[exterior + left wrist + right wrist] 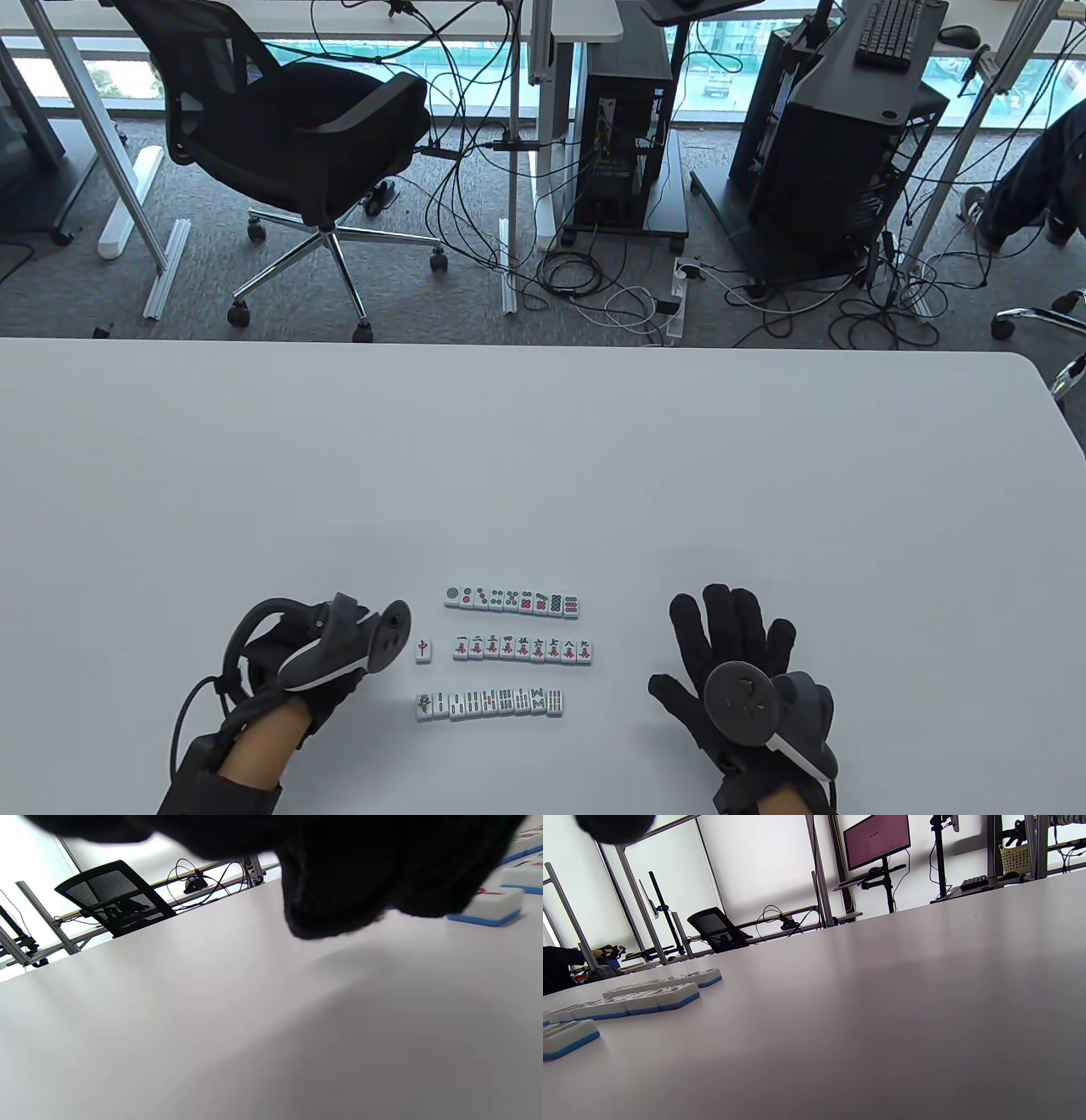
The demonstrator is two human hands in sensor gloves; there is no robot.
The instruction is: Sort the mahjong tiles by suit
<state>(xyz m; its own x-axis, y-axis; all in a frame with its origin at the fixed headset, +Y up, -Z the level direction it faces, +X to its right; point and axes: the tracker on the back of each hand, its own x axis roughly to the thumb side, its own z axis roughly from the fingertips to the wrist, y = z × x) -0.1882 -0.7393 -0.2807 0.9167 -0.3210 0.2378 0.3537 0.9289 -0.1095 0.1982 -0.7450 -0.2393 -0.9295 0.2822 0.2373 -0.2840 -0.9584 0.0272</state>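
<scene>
Three rows of white mahjong tiles lie face up near the table's front. The far row is the dots row [512, 599], the middle one the characters row [522, 650], the near one the bamboo row [489, 703]. A lone red dragon tile [422, 650] [492, 906] sits just left of the characters row. My left hand [327, 700] rests on its side left of the tiles, its fingers [331, 899] loosely curled and holding nothing. My right hand [730, 632] lies flat to the right of the rows, fingers spread, touching no tile. The right wrist view shows the row ends [634, 1003].
The white table [543, 475] stretches far beyond the tiles. Behind its far edge stand a black office chair [297, 144], computer towers [624, 127] and loose cables on the floor.
</scene>
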